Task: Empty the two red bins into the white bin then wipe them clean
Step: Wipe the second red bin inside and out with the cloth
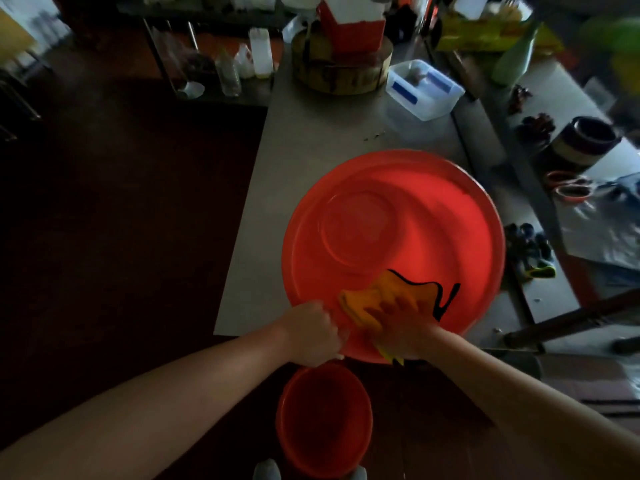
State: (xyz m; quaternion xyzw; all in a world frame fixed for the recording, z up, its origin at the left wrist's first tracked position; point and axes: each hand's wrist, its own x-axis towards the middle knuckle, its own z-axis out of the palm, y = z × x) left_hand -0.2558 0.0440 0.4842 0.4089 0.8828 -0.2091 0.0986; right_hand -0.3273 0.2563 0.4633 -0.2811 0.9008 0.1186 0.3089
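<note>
Left hand (pixel 313 336), fingers clamped on rim of red bin (pixel 398 220), steadies it at near edge of counter (pixel 311 133). Right hand (pixel 405 329), apparently flat-fingered, presses cloth (pixel 375 296) inside.

No text, label, brand or number is legible; all too blurred.
</note>
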